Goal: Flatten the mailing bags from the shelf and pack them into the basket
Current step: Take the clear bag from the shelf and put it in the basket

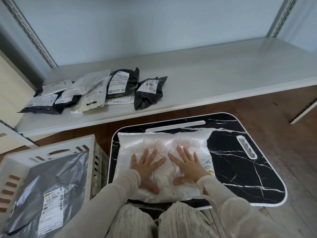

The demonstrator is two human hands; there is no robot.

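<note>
A: Any writing legible?
B: No. Barcodes on the labels, print too small. White label on the gray bag [51,189] w/ a yellow strip at top, can't read it.
A: What's in the basket [51,145]?
B: Just that 1 gray bag, flat, label up.
A: Hands?
B: Left hand [145,167] & right hand [187,167] both spread flat, fingers straight, pressing the clear bag [161,143] on the black marble-look lap table [240,160].
A: Shelf [223,74]?
B: Pile of bags at left: 2 black ones [149,91] clear, plus several gray/white overlapping, exact no. unclear.
</note>
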